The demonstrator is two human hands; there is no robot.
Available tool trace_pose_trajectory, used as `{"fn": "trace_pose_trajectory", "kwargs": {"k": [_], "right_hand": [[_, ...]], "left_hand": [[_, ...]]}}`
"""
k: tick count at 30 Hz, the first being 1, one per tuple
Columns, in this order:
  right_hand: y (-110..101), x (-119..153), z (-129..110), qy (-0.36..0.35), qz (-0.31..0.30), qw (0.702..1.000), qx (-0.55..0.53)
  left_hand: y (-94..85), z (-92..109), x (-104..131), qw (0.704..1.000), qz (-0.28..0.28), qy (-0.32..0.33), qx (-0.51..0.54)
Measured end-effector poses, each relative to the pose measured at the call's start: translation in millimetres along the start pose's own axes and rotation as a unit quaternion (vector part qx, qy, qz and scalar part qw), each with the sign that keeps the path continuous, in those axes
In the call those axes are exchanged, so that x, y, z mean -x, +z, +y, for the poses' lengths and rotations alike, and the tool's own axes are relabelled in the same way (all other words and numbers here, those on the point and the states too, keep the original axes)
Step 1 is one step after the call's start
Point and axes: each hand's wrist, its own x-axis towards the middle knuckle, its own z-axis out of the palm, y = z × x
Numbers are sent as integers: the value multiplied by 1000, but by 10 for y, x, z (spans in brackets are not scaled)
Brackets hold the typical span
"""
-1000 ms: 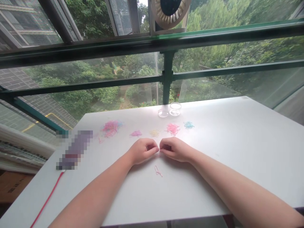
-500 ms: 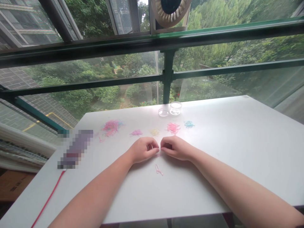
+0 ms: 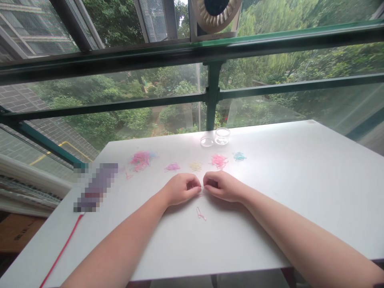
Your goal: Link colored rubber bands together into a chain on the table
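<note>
My left hand (image 3: 183,189) and my right hand (image 3: 223,186) rest on the white table (image 3: 300,192) with their fingertips almost meeting. Thumb and forefinger are pinched together on each. Whatever they hold is too small to make out; a faint pink bit shows just below the tips. Nearer to me lies a thin pink loop (image 3: 200,214), like small rubber bands linked together. Beyond the hands are little heaps of what look like thin rubber bands: purple (image 3: 172,166), yellow (image 3: 195,166), pink (image 3: 219,161) and blue (image 3: 239,156).
A larger mixed heap (image 3: 140,161), mostly pink, spreads at the left. At the back edge stand a clear round jar (image 3: 222,137) and its lid (image 3: 207,142). A blurred-out device (image 3: 97,188) with a red cable (image 3: 63,250) lies at the left edge. A fan (image 3: 216,16) sits by the window.
Both hands keep the same pinch in almost the same place. The view has shifted very slightly; the heaps and the pink loop have not moved.
</note>
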Motion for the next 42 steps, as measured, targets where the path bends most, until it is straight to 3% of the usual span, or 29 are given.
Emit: {"fn": "trace_pose_trajectory", "kwargs": {"k": [42], "right_hand": [[3, -2, -13, 17, 0, 999, -29]], "left_hand": [[-5, 2, -4, 1000, 16, 0, 23]]}}
